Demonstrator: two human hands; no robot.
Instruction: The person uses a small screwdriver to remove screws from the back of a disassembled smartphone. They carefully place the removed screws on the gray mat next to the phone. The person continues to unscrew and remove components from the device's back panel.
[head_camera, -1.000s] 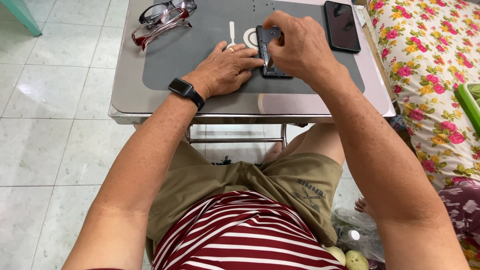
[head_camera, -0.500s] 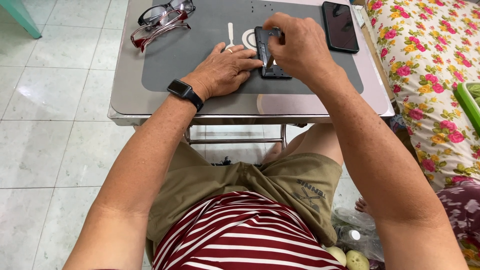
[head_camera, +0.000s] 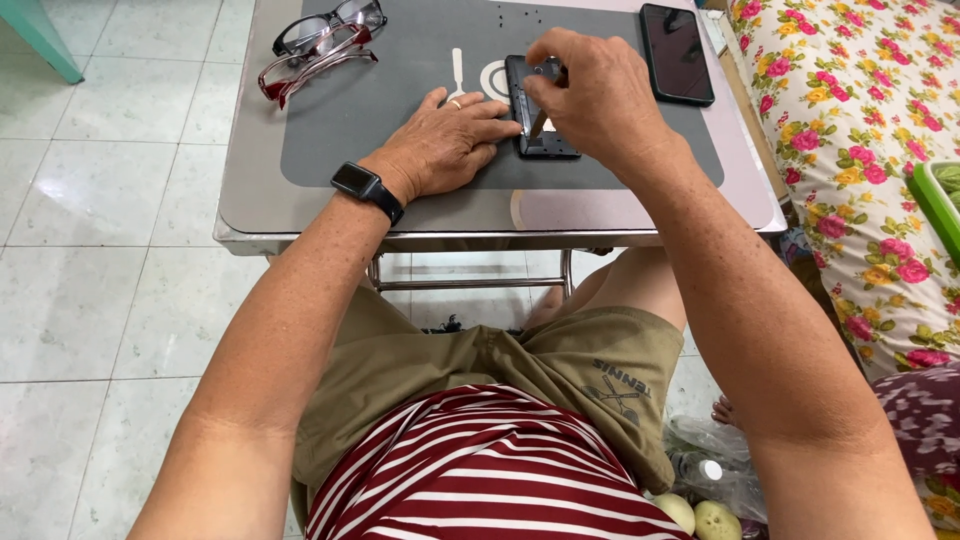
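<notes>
I am at the opening stage on the phone (head_camera: 538, 125), which lies face down on the grey mat (head_camera: 400, 150) at the middle of the table (head_camera: 250, 215). My left hand (head_camera: 445, 145) rests flat on the mat, fingers spread and together on nothing, fingertips touching the phone's left edge to brace it. My right hand (head_camera: 600, 100) arches over the phone's upper part, thumb and fingers pinched on a small pale tool (head_camera: 540, 122) whose tip meets the phone body; the exact contact point is hidden under my fingers.

Judgement: the step in hand is working the tool on the phone's back, with the case not yet apart. The next move calls for steady downward bracing from the left hand and light, controlled force at the tool tip, so the tip does not slip across the surface.

Nearby: a white spudger (head_camera: 457, 72) just above my left hand, a second phone (head_camera: 677, 52) at upper right, two pairs of glasses (head_camera: 318, 45) at upper left.
</notes>
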